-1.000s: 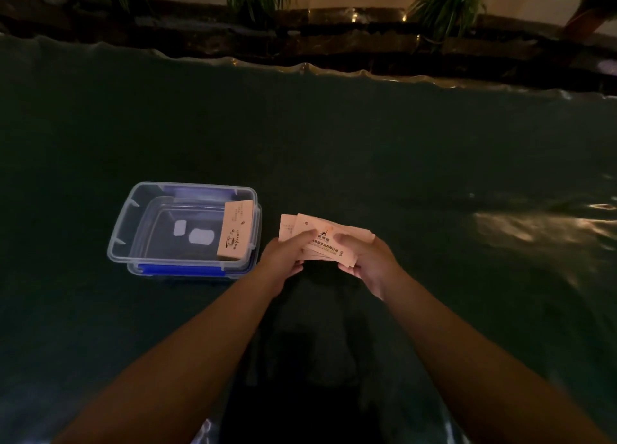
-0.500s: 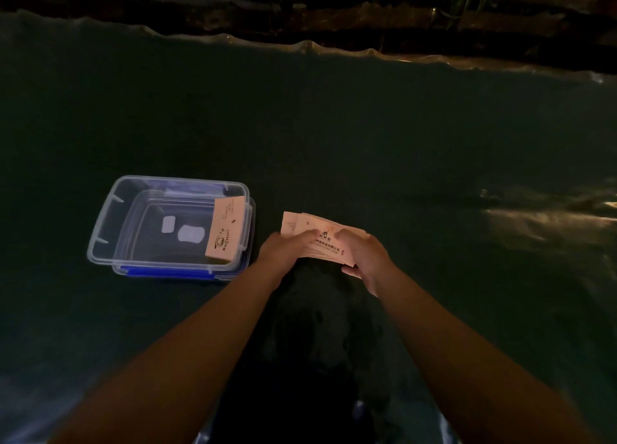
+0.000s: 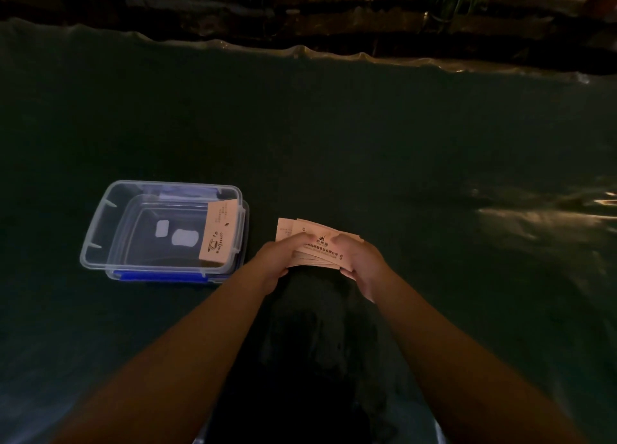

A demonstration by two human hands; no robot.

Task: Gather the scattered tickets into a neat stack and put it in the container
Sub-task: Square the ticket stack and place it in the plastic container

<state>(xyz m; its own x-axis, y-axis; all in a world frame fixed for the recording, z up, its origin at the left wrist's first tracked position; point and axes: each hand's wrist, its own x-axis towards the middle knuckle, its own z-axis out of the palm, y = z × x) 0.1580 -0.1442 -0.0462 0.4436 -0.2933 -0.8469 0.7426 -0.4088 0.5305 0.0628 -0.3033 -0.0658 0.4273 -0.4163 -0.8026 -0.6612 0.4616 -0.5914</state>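
Both hands hold the tickets (image 3: 317, 246) at the centre of the frame, just above the desk (image 3: 367, 150) — the left hand (image 3: 272, 263) pinches their left end and the right hand (image 3: 362, 261) their right end, and the sheets are fanned, not yet squared. The container (image 3: 100, 240) stands open at the left of the frame, near the left hand, with one ticket (image 3: 218, 233) leaning inside its right wall. The stack's long axis runs left to right — so I judge it must travel leftward.
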